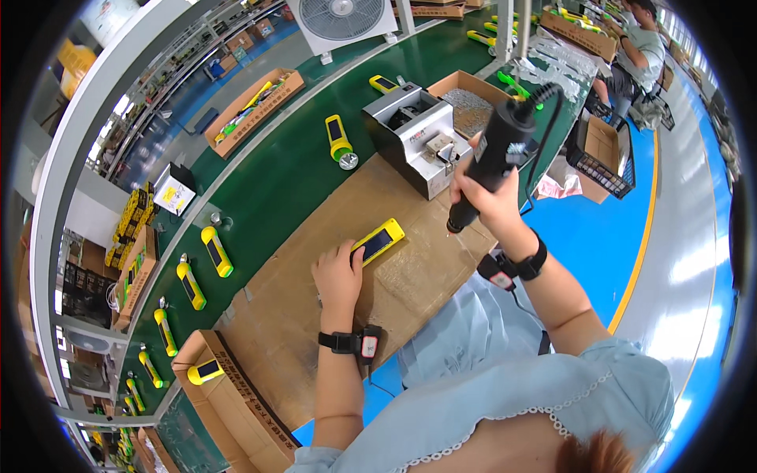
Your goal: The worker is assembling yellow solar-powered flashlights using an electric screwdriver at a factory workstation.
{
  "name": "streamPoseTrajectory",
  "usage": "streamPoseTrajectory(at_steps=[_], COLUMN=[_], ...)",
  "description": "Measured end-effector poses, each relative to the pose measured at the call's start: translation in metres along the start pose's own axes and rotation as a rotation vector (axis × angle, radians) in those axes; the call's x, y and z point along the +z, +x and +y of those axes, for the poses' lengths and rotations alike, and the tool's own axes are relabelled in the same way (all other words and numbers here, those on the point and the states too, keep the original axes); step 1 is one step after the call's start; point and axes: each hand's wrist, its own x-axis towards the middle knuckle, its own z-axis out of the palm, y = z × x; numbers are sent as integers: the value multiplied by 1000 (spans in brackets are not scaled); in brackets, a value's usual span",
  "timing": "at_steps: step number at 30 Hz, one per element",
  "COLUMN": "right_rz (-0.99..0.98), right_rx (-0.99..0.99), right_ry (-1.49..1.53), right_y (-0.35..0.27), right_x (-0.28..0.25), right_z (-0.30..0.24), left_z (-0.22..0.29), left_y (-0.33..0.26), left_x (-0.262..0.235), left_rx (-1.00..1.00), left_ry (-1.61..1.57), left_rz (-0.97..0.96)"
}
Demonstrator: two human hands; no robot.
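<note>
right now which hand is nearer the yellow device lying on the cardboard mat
Left. The left hand rests on the yellow device, pressing its near end. The right hand is raised to its right, apart from it, gripping a black electric screwdriver.

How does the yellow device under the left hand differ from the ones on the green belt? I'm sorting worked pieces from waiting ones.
The held device lies on the brown cardboard pad, pinned by the left hand; the belt devices lie untouched on the green belt. The held device lies alone, near the black driver in the right hand; the belt devices form a spaced row. Both are yellow with a dark panel.
</note>
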Motion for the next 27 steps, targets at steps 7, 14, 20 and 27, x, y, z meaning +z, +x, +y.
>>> streamPoseTrajectory(at_steps=[7,14,20,27], right_rz=[-52,19,-1,-4], right_rx=[-39,-35,-12,-29], right_ry=[105,11,50,29], right_y=[-22,-14,-16,-24], right_x=[27,42,42,48], right_z=[8,18,34,44], left_z=[5,6,8,5], left_y=[-9,-9,-7,-10], left_x=[-4,-3,-5,-4], left_rx=[-10,-34,-59,-26], left_ry=[-195,-205,-207,-174], left_rz=[-87,-97,-146,-109])
